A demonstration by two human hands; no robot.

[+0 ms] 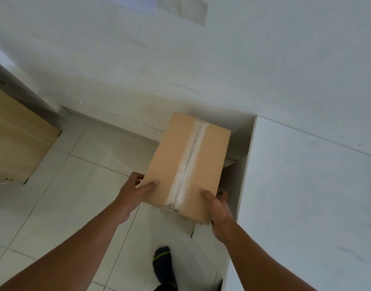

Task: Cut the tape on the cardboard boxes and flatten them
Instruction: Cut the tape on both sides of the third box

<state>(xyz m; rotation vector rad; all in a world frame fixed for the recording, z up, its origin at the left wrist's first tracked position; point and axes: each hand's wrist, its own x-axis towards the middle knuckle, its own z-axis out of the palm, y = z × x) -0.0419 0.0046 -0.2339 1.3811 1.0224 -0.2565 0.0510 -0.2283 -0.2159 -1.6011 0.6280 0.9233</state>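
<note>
here the box [169, 152] is held up over the floor [75, 175], just left of the table [306, 185], its long side running away from the person. the left hand [132, 194] grips the near corner farther from the table, thumb flat on top and fingers curled round the side; the right hand [219, 206] grips the corner next to the table the same way. the tape [190, 158], whitish and wrinkled, covers the top seam end to end. carried level by its near end alone, it is probably light, perhaps empty. the board looks stiff, though a hard squeeze would dent it, and the smooth faces could slip, so corners and edges give the surest hold. a second box [16, 139] sits well left of the table.
</note>
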